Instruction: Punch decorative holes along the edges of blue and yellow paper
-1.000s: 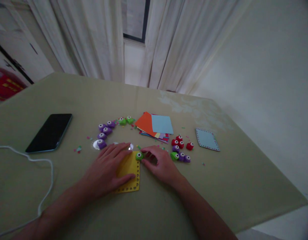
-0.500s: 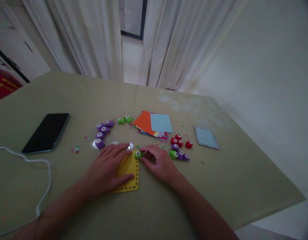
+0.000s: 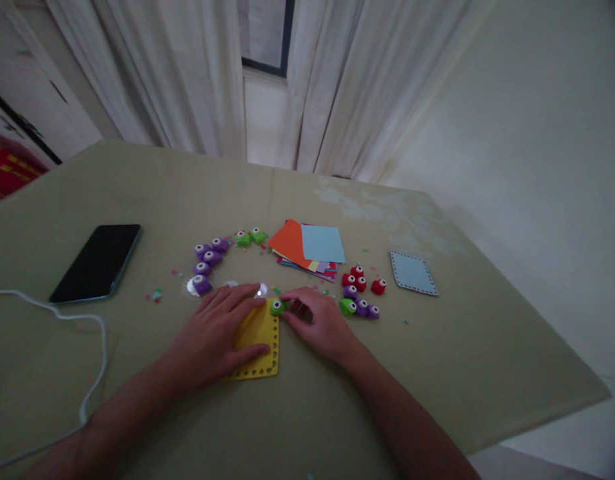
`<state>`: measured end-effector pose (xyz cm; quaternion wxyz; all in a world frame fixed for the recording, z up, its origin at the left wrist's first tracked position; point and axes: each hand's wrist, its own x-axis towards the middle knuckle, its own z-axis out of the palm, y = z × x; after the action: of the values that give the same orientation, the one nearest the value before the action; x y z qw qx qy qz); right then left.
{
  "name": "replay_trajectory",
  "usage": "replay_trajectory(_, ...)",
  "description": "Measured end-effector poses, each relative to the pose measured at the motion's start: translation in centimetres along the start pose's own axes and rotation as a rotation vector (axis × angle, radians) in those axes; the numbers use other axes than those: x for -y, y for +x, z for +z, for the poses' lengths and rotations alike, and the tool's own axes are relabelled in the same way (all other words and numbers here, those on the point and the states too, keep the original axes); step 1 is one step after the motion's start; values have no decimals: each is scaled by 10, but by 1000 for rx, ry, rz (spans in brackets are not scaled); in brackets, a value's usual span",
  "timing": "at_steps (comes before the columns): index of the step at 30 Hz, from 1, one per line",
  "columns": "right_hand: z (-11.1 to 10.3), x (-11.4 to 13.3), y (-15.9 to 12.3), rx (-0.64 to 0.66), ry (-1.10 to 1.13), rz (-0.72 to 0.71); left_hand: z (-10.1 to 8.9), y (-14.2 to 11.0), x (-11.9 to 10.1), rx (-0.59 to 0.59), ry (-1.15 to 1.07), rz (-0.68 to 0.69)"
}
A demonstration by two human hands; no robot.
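A square sheet of yellow paper (image 3: 257, 337) lies on the table, with small punched holes along its right and lower edges. My left hand (image 3: 220, 333) rests flat across it, fingers stretched out, and covers its left part. At the sheet's upper right corner sits a small green hole punch (image 3: 277, 307) with one round eye. The thumb and fingers of my right hand (image 3: 317, 321) close on the right side of this punch. Just beyond my left fingertips lies a shiny clear disc (image 3: 260, 291).
Purple punches (image 3: 202, 285) and green punches (image 3: 242, 238) curve around the far left. Coloured paper (image 3: 323, 244) is stacked behind my hands. Red punches (image 3: 378, 287) cluster at right, near a blue hole-edged sheet (image 3: 414, 273). A tablet (image 3: 97, 263) and white cable (image 3: 104, 340) lie left. Confetti is scattered around.
The camera view shifts slightly. Both hands, the yellow paper and the green hole punch keep the same places relative to one another.
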<state>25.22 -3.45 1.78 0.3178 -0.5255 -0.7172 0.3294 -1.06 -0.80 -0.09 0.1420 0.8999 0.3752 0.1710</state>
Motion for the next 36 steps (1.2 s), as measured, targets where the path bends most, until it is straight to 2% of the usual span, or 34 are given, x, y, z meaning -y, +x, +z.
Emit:
replay_trajectory(10, 0, 0, 0, -3, 43, 18, 0, 0, 0, -1, -4, -4)
replay_trajectory(19, -8, -4, 9, -6, 270, 194, -3, 1, -3, -41, 1, 15)
replay_trajectory(22, -12, -2, 19, 48, 217, 250, -3, 1, -3, -43, -3, 17)
replay_trajectory(28, -22, 9, 44, 272, 200, 439, 0, 2, -6, -34, -20, 19)
replay_trajectory(36, -25, 18, 58, 336, 162, 540, -1, 5, -12, -13, -20, 19)
